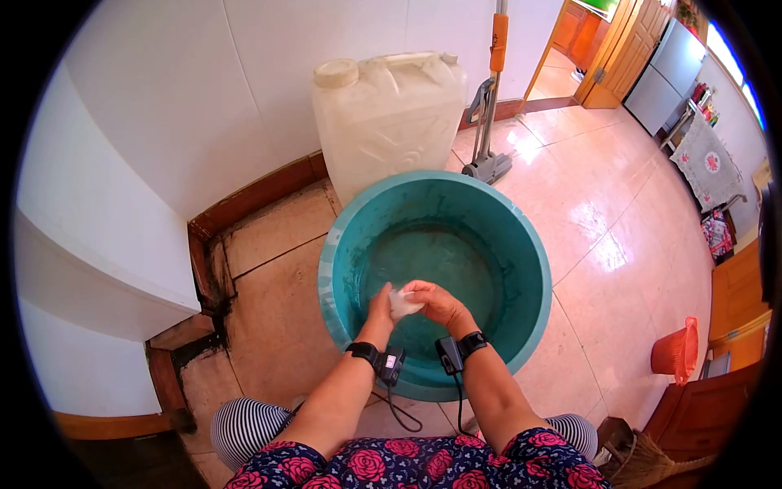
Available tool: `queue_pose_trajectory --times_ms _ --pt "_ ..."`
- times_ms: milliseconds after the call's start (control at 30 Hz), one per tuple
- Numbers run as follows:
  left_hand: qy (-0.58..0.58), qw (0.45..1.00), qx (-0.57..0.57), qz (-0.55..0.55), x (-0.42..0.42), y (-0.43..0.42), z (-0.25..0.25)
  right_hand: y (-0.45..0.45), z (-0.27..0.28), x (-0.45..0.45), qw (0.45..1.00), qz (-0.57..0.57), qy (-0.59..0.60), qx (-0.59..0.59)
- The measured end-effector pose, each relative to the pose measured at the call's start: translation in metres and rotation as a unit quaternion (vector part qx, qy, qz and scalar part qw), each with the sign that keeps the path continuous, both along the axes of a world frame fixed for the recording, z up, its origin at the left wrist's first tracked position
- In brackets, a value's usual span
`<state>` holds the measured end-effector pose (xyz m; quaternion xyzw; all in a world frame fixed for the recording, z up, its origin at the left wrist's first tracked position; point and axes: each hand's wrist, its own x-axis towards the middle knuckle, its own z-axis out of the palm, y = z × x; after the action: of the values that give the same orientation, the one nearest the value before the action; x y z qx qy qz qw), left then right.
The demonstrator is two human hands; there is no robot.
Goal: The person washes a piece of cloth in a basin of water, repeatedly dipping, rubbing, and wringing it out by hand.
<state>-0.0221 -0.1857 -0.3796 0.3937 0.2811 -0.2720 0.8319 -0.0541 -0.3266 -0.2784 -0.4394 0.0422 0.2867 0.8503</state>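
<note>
Both hands meet above a large teal plastic tub (pixel 330 269). Between them is a small whitish, partly see-through lump (pixel 402 304), blurred; its kind does not show. My left hand (pixel 380 308) holds the lump from the left, fingers closed and partly hidden behind it. My right hand (pixel 440 306) curls its fingers against the lump's right side. Beneath the hands, the bottom of the tub (pixel 444 265) looks dark and wet-looking, and I cannot tell how much water is in it. Each wrist carries a black strap with a small cabled device (pixel 391 365).
A big translucent white jerrycan (pixel 391 122) stands behind the tub by the wall. Next to it leans a mop (pixel 490 122) with a grey head. Right across the tiled floor (pixel 603 326) are an orange-red basket (pixel 674 352), a broom (pixel 652 464) and a fridge (pixel 664 77).
</note>
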Motion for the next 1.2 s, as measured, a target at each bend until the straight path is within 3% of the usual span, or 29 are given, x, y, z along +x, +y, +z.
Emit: queue_pose_trajectory --times_ms 100,200,333,433,467,533,567,667,700,800,900,1000,1100,1200 --pt "-0.037 0.998 -0.041 0.003 -0.003 -0.005 0.006 -0.007 -0.025 -0.005 0.982 -0.123 0.080 -0.121" --pt "-0.067 0.996 -0.061 -0.018 -0.006 -0.010 0.021 -0.001 -0.037 -0.022 0.971 -0.140 0.193 0.004" --pt "-0.079 0.995 -0.058 -0.020 -0.010 -0.017 0.043 0.018 -0.060 -0.013 0.959 -0.208 0.151 0.119" --pt "-0.070 0.997 -0.035 -0.020 -0.009 -0.014 0.041 0.017 -0.077 -0.005 0.955 -0.276 0.098 0.037" --pt "-0.063 0.997 -0.027 -0.023 -0.008 -0.013 0.038 0.020 -0.083 -0.003 0.956 -0.286 0.056 -0.045" --pt "-0.011 0.997 -0.073 -0.001 -0.009 -0.004 0.046 0.043 -0.068 -0.002 0.931 -0.299 -0.026 -0.209" --pt "0.015 0.995 -0.097 0.011 -0.009 0.000 0.048 0.056 -0.039 -0.005 0.944 -0.250 -0.017 -0.215" --pt "-0.008 0.978 -0.209 -0.025 -0.003 0.009 0.026 0.083 -0.039 -0.006 0.860 -0.237 -0.201 -0.404" --pt "0.003 0.982 -0.190 -0.019 -0.002 0.006 0.030 0.084 -0.036 -0.006 0.829 -0.225 -0.202 -0.470" --pt "0.035 0.988 -0.151 -0.019 -0.009 -0.003 0.046 0.074 -0.028 -0.008 0.808 -0.216 -0.244 -0.491" --pt "-0.030 0.972 -0.224 -0.061 -0.008 -0.005 0.052 0.071 -0.043 -0.005 0.702 -0.258 -0.245 -0.617" --pt "-0.023 0.976 -0.183 -0.116 -0.010 -0.010 0.055 0.060 -0.042 -0.007 0.602 -0.270 -0.338 -0.671" --pt "-0.041 0.986 -0.118 -0.110 -0.012 -0.014 0.063 0.055 -0.037 -0.005 0.614 -0.262 -0.309 -0.678" --pt "-0.091 0.964 0.121 -0.217 -0.016 -0.019 0.056 0.048 -0.032 -0.002 0.717 -0.257 -0.039 -0.646"
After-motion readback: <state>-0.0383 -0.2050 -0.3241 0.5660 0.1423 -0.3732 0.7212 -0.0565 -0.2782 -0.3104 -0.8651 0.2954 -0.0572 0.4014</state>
